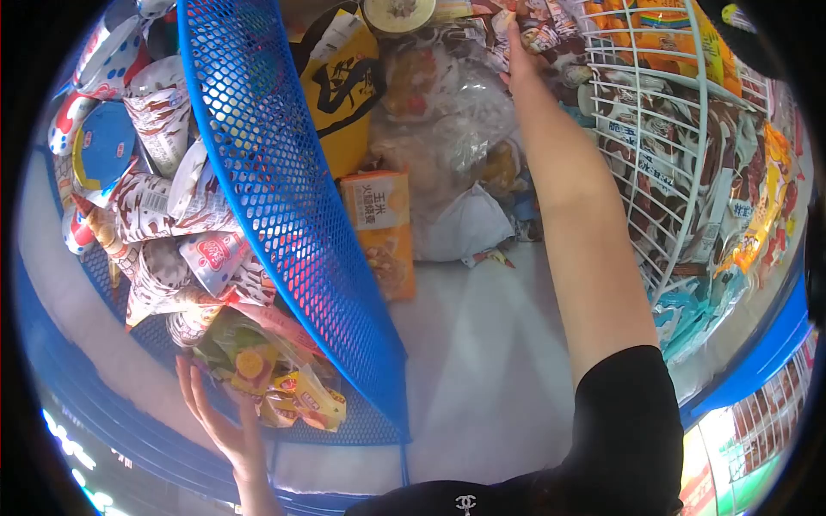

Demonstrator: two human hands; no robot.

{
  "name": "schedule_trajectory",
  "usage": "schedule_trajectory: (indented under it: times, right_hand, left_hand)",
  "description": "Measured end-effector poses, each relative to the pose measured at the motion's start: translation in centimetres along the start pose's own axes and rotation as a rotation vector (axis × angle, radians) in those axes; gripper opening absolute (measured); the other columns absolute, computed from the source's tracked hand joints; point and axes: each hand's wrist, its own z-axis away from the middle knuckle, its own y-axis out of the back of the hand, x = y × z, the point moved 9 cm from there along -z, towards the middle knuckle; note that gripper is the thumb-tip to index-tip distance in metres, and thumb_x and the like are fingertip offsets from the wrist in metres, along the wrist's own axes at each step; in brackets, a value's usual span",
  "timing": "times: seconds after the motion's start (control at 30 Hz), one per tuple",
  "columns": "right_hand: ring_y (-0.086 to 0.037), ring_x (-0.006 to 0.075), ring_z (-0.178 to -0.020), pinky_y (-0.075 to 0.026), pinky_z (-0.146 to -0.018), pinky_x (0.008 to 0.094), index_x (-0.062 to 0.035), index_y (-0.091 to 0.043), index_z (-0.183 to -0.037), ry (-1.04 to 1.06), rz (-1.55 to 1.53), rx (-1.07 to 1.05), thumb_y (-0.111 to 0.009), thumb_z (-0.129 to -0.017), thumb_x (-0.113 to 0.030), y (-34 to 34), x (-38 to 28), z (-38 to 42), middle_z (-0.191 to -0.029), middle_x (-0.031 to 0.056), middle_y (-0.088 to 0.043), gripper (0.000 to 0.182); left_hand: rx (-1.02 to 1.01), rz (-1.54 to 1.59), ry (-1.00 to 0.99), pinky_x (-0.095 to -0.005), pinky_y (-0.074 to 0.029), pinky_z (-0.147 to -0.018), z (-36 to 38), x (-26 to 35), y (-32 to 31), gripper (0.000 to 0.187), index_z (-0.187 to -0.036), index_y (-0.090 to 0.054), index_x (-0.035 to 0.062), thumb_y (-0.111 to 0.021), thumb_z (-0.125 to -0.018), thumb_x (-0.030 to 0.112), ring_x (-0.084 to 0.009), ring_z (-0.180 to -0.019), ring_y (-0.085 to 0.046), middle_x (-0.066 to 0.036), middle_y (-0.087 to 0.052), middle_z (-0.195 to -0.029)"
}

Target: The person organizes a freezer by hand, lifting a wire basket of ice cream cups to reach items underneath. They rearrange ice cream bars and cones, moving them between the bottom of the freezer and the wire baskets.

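Observation:
My left hand [219, 423] is at the lower left, fingers apart, at the edge of the blue mesh basket [297, 258]. Beside its fingertips lie a clear bag with green and yellow print [245, 353] and small yellow packets [305, 400]. Above them in the basket are several wrapped ice cream cones [168, 275]. My right arm stretches to the far end of the freezer. There my right hand [520, 60] has its visible fingers extended against a pile of small wrapped ice creams [538, 30]; its far side is hidden.
Below the right hand lie clear plastic bags of food [447, 120]. A yellow bag [344, 95] and an orange box [379, 219] rest by the blue mesh. At right, a white wire basket [697, 172] holds brown ice cream packs [662, 155]. Blue freezer edges [748, 361] surround this.

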Motion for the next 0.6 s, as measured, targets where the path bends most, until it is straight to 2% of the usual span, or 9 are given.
schedule_trajectory:
  times: [0.03, 0.13, 0.23, 0.33, 0.43, 0.5, 0.57, 0.6]
  right_hand:
    - [-0.056, 0.0267, -0.108, -0.055, -0.080, 0.0467, -0.0056, -0.053, -0.124, -0.074, 0.006, 0.047, -0.084, -0.065, -0.059, 0.3, 0.7, 0.2, -0.119, 0.0133, -0.058, 0.085]
    - [-0.057, 0.0231, -0.102, -0.051, -0.075, 0.0383, -0.0101, -0.055, -0.118, -0.244, 0.074, -0.291, -0.085, -0.066, -0.055, -3.0, 5.1, -5.0, -0.110, 0.0101, -0.060, 0.075]
    - [-0.058, 0.0193, -0.092, -0.046, -0.069, 0.0304, -0.0124, -0.058, -0.109, -0.237, 0.069, -0.398, -0.084, -0.068, -0.044, -2.4, 3.4, -2.0, -0.097, 0.0064, -0.061, 0.058]
    - [-0.060, 0.0189, -0.081, -0.047, -0.068, 0.0303, -0.0137, -0.061, -0.101, -0.225, 0.007, -0.424, -0.079, -0.070, -0.031, -2.1, 2.3, -1.4, -0.089, 0.0054, -0.061, 0.040]
    - [-0.061, 0.0191, -0.073, -0.048, -0.068, 0.0320, -0.0124, -0.063, -0.093, -0.254, 0.098, -0.303, -0.075, -0.070, -0.029, -2.3, 4.5, -3.3, -0.084, 0.0062, -0.062, 0.031]
    - [-0.062, 0.0213, -0.072, -0.050, -0.067, 0.0341, -0.0088, -0.064, -0.091, -0.033, -0.110, -0.321, -0.072, -0.072, -0.027, -1.7, 4.2, -2.4, -0.082, 0.0057, -0.062, 0.027]
    - [-0.062, 0.0219, -0.073, -0.050, -0.066, 0.0351, -0.0067, -0.064, -0.091, 0.097, -0.165, -0.258, -0.068, -0.074, -0.025, 0.3, 4.3, -0.4, -0.081, 0.0050, -0.061, 0.026]
    - [-0.056, 0.0174, -0.072, -0.047, -0.066, 0.0336, -0.0059, -0.063, -0.082, 0.070, -0.290, -0.297, -0.068, -0.074, -0.023, 1.4, 5.1, 1.3, -0.080, 0.0030, -0.059, 0.020]
  left_hand:
    - [-0.016, 0.014, 0.017, -0.0517, -0.024, -0.115, 0.4, 0.1, -0.3, 0.071, -0.149, -0.034, 0.0080, -0.065, -0.088, 0.025, -0.0384, -0.144, -0.028, -0.020, -0.029, -0.155]
    - [-0.014, 0.076, 0.009, -0.0509, -0.026, -0.115, 0.9, 0.7, -0.3, 0.068, -0.148, -0.036, 0.0075, -0.065, -0.088, 0.023, -0.0389, -0.143, -0.030, -0.021, -0.030, -0.155]
    - [-0.029, 0.141, 0.033, -0.0500, -0.028, -0.114, 1.1, 1.1, -0.2, 0.065, -0.146, -0.039, 0.0062, -0.065, -0.089, 0.022, -0.0383, -0.141, -0.032, -0.021, -0.031, -0.154]
    - [-0.016, 0.234, 0.025, -0.0493, -0.029, -0.113, 1.4, 1.5, 0.0, 0.062, -0.144, -0.041, 0.0048, -0.065, -0.089, 0.020, -0.0380, -0.140, -0.034, -0.021, -0.034, -0.152]
    - [-0.016, 0.248, 0.006, -0.0488, -0.029, -0.113, 1.7, 2.1, 0.2, 0.060, -0.142, -0.043, 0.0034, -0.065, -0.088, 0.015, -0.0378, -0.139, -0.036, -0.021, -0.036, -0.151]
    - [-0.019, 0.243, -0.018, -0.0486, -0.029, -0.113, 1.6, 2.5, 0.4, 0.059, -0.142, -0.044, 0.0034, -0.066, -0.087, 0.013, -0.0377, -0.139, -0.036, -0.021, -0.037, -0.150]
    - [-0.006, 0.239, -0.033, -0.0486, -0.029, -0.113, 1.3, 2.7, 1.0, 0.060, -0.140, -0.045, 0.0037, -0.068, -0.085, 0.010, -0.0374, -0.139, -0.036, -0.022, -0.038, -0.149]
    - [0.004, 0.226, -0.033, -0.0486, -0.029, -0.113, 0.9, 3.0, 1.5, 0.062, -0.141, -0.045, 0.0042, -0.069, -0.084, 0.009, -0.0373, -0.138, -0.037, -0.022, -0.037, -0.149]
